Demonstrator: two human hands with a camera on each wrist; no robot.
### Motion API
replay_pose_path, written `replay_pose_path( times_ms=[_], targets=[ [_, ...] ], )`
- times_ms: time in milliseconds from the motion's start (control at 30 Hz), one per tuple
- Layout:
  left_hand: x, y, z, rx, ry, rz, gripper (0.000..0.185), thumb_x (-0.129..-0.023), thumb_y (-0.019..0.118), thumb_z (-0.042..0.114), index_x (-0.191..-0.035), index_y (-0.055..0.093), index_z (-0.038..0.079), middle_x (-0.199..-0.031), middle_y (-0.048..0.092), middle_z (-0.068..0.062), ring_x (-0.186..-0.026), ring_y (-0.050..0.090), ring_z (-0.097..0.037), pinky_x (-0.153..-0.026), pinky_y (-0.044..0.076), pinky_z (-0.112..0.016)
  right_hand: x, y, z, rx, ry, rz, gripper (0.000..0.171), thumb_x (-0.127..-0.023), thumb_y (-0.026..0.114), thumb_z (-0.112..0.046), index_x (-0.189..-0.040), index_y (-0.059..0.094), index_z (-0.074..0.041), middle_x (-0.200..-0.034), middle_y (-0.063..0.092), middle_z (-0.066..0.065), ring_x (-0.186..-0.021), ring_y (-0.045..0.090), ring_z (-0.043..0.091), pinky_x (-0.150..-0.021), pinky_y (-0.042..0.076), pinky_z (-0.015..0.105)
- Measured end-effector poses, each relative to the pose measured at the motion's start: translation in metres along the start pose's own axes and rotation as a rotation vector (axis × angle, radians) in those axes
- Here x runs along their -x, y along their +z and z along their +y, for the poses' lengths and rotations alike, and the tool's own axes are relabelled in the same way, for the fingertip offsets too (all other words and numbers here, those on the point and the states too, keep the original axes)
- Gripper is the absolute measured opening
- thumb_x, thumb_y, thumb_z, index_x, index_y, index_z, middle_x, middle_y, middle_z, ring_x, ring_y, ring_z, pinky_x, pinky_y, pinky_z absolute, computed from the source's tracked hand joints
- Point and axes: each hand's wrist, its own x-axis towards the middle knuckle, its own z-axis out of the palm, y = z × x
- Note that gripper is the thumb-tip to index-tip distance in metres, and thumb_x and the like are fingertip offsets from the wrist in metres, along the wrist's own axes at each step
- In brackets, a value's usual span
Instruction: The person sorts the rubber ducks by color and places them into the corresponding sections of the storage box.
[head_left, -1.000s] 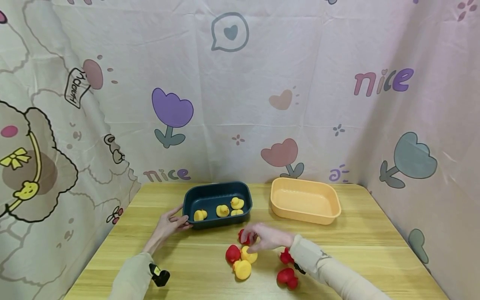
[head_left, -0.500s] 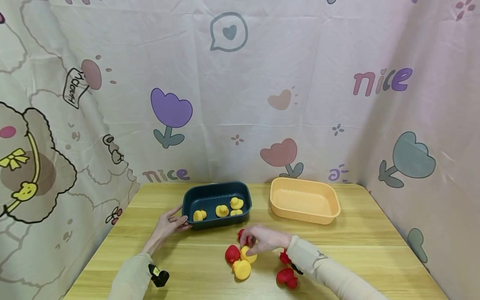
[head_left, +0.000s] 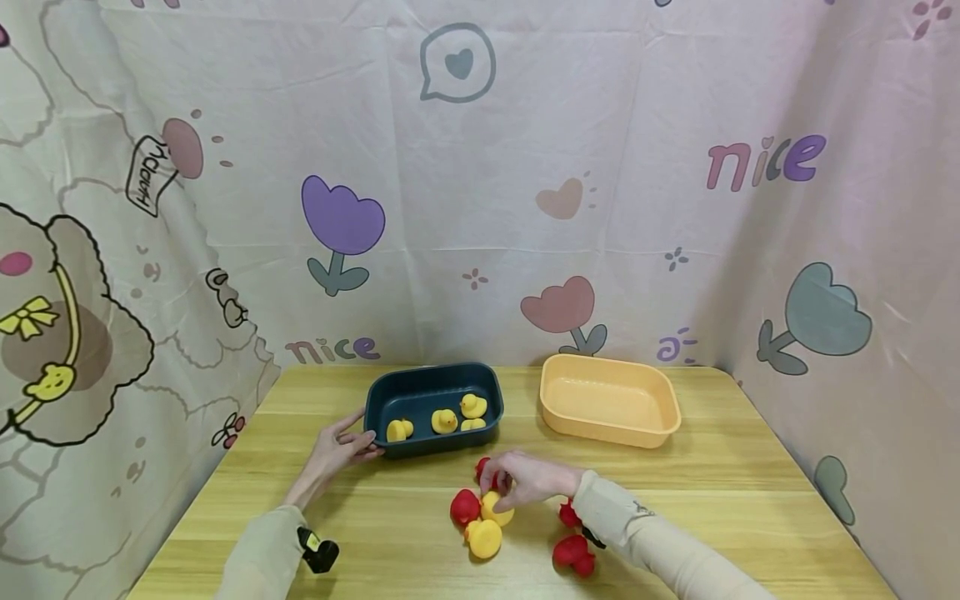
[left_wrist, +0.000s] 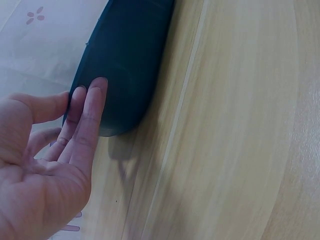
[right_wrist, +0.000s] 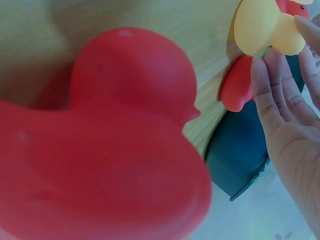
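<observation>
Wooden table (head_left: 750, 500) — right hand (head_left: 528, 481) touches yellow duck (head_left: 497, 509).

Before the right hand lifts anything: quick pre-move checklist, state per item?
1. Left hand steadies the dark blue tray: ok, straight fingers lie on its corner.
2. Right hand has a duck gripped: cannot tell, fingers only touch a yellow duck and a red duck.
3. Dark blue tray has room: ok, only yellow ducks inside, with floor bare.
4. Orange tray ready: ok, nothing in it.
5. Loose ducks within reach: ok, they cluster about the right hand.
</observation>
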Motion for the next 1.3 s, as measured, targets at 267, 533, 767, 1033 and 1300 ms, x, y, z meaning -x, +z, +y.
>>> replay_pose_path(
  times_ms=[267, 533, 767, 1033, 1300],
  targets=[
    [0.0, 0.001, 0.0, 0.017, -0.002, -0.003, 0.072, -0.101, 0.056, 0.004, -0.16, 0.015, 0.0, -0.091, 0.073, -0.002, -0.08, 0.075, -0.011, -0.084, 0.064, -0.027, 0.0, 0.0, -0.001, 0.005, 0.0, 0.005, 0.022, -0.085, 0.079, -0.006, -0.104, 0.068, -0.009, -0.093, 0.066, -0.005, -0.081, 0.062, 0.01, -0.074, 0.052, 0.011],
    [0.0, 0.001, 0.001, 0.007, -0.006, -0.004, 0.072, -0.102, 0.056, 0.005, -0.161, 0.015, 0.001, -0.091, 0.073, -0.001, -0.08, 0.075, -0.011, -0.085, 0.064, -0.028, 0.0, 0.0, 0.0, -0.009, -0.005, 0.011, 0.021, -0.086, 0.077, -0.005, -0.105, 0.068, -0.009, -0.094, 0.067, -0.004, -0.081, 0.062, 0.011, -0.075, 0.053, 0.012],
    [0.0, 0.001, 0.002, 0.016, -0.012, -0.003, 0.072, -0.102, 0.057, 0.005, -0.16, 0.015, 0.001, -0.089, 0.073, 0.0, -0.079, 0.075, -0.011, -0.084, 0.064, -0.027, 0.001, -0.002, -0.001, -0.032, 0.01, 0.019, 0.021, -0.087, 0.077, -0.007, -0.106, 0.068, -0.01, -0.096, 0.068, -0.005, -0.081, 0.062, 0.007, -0.077, 0.054, 0.013],
    [0.0, 0.002, 0.002, 0.002, -0.013, 0.005, 0.071, -0.102, 0.056, 0.005, -0.16, 0.016, 0.001, -0.09, 0.073, -0.002, -0.08, 0.075, -0.011, -0.084, 0.064, -0.028, 0.0, -0.007, -0.001, -0.023, -0.032, 0.038, 0.022, -0.088, 0.076, -0.007, -0.108, 0.068, -0.008, -0.096, 0.07, -0.001, -0.078, 0.059, 0.001, -0.079, 0.057, 0.016],
    [-0.001, 0.0, 0.0, 0.0, -0.015, 0.005, 0.07, -0.102, 0.055, 0.004, -0.161, 0.016, 0.002, -0.09, 0.073, -0.001, -0.081, 0.075, -0.011, -0.085, 0.063, -0.028, 0.0, -0.012, -0.001, -0.056, -0.059, 0.077, 0.024, -0.089, 0.076, -0.008, -0.11, 0.067, -0.004, -0.099, 0.072, 0.003, -0.076, 0.055, -0.003, -0.078, 0.058, 0.017]
  ],
)
